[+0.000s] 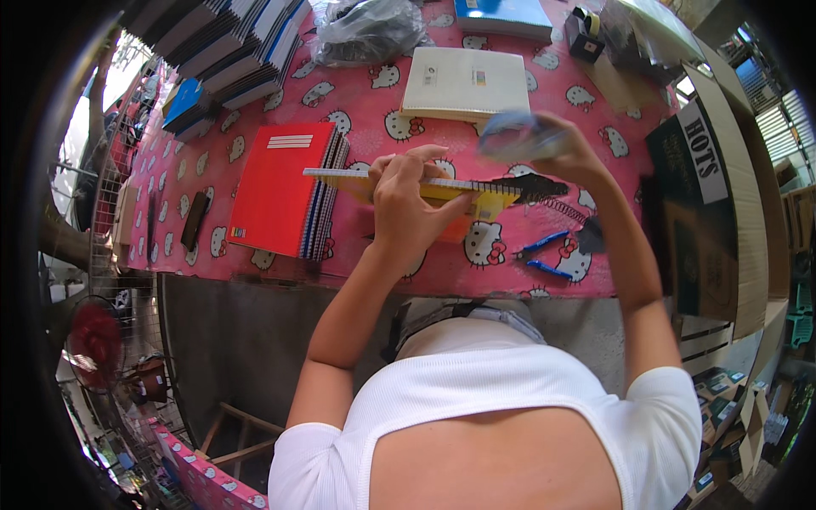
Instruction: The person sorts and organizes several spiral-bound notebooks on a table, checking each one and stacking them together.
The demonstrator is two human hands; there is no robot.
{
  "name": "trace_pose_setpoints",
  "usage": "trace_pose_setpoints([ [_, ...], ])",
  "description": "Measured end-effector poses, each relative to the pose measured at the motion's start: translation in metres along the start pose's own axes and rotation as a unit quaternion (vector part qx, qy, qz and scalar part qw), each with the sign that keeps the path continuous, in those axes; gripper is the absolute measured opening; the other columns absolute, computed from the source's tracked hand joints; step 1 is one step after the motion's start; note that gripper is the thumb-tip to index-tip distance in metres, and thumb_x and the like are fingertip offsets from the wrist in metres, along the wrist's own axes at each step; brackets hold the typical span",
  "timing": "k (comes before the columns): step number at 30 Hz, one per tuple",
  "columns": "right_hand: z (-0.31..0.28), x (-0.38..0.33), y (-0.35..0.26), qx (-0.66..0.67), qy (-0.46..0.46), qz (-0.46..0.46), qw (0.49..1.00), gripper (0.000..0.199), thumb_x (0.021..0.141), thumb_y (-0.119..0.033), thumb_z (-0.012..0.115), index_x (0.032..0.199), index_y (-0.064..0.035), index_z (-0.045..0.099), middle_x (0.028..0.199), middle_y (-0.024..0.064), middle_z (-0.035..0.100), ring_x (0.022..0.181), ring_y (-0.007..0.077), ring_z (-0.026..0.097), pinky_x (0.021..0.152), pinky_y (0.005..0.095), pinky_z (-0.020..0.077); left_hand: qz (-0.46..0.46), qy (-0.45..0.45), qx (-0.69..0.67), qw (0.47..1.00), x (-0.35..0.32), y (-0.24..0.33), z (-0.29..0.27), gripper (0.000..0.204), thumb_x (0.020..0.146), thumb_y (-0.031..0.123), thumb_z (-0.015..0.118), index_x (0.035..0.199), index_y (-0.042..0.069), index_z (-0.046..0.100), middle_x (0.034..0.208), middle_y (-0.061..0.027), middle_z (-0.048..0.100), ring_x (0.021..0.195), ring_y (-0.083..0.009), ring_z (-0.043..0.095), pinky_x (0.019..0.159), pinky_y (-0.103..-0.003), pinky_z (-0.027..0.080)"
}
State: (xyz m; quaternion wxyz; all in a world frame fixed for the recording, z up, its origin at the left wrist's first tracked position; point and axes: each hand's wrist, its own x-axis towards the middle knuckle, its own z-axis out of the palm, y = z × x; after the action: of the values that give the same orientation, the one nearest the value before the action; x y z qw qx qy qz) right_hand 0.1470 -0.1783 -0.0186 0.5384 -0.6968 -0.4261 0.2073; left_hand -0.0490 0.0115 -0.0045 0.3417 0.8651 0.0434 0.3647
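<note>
My left hand [402,200] is closed around a yellow-covered notebook [489,204], held on edge so that its row of punched holes faces up. The thumb presses one cover and the fingers go over the other side. Right of it, my raised right hand [565,151] grips a clear bluish rounded object [517,136]; motion blur hides its kind. Below that hand, a dark spiral binding coil [563,206] lies on the table close to the notebook's right end. Blue-handled pliers [546,255] rest near the front edge.
Left of my left hand is a stack of red spiral notebooks [279,187]. Beyond are a pale notebook stack [467,81], a grey plastic bag [367,34], a tape dispenser [586,36] and tall piles of notebooks [234,51]. A cardboard box [710,217] borders the right side.
</note>
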Motion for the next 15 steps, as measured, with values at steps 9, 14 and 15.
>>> trace_pose_setpoints([
  [9, 0.016, 0.013, -0.010, 0.313, -0.040, 0.077, 0.946, 0.058, 0.061, 0.003, 0.065, 0.118, 0.0006, 0.058, 0.098, 0.0093, 0.067, 0.087, 0.0166, 0.061, 0.078, 0.0305, 0.0502, -0.018, -0.051, 0.203, 0.978, 0.008, -0.009, -0.022, 0.041, 0.058, 0.035, 0.086, 0.090, 0.016, 0.069, 0.125, -0.0050, 0.056, 0.124, -0.0259, 0.043, 0.106, -0.061, 0.012],
  [14, 0.032, 0.023, -0.007, 0.096, -0.042, 0.010, 0.994, 0.055, 0.059, 0.005, 0.064, 0.114, 0.0006, 0.060, 0.097, 0.0094, 0.066, 0.091, 0.0181, 0.062, 0.074, 0.0330, 0.0528, -0.047, -0.010, 0.221, 0.974, 0.006, -0.026, -0.034, 0.038, 0.055, 0.039, 0.087, 0.083, 0.018, 0.072, 0.132, -0.0024, 0.051, 0.131, -0.0257, 0.036, 0.104, -0.070, -0.002],
  [15, 0.036, 0.021, -0.015, 0.355, -0.037, 0.052, 0.933, 0.053, 0.059, 0.005, 0.065, 0.112, 0.0001, 0.061, 0.096, 0.0089, 0.066, 0.091, 0.0189, 0.062, 0.076, 0.0339, 0.0524, -0.066, 0.010, 0.226, 0.972, 0.002, -0.031, -0.037, 0.038, 0.054, 0.040, 0.087, 0.083, 0.019, 0.073, 0.134, -0.0027, 0.049, 0.132, -0.0256, 0.035, 0.103, -0.071, -0.002],
])
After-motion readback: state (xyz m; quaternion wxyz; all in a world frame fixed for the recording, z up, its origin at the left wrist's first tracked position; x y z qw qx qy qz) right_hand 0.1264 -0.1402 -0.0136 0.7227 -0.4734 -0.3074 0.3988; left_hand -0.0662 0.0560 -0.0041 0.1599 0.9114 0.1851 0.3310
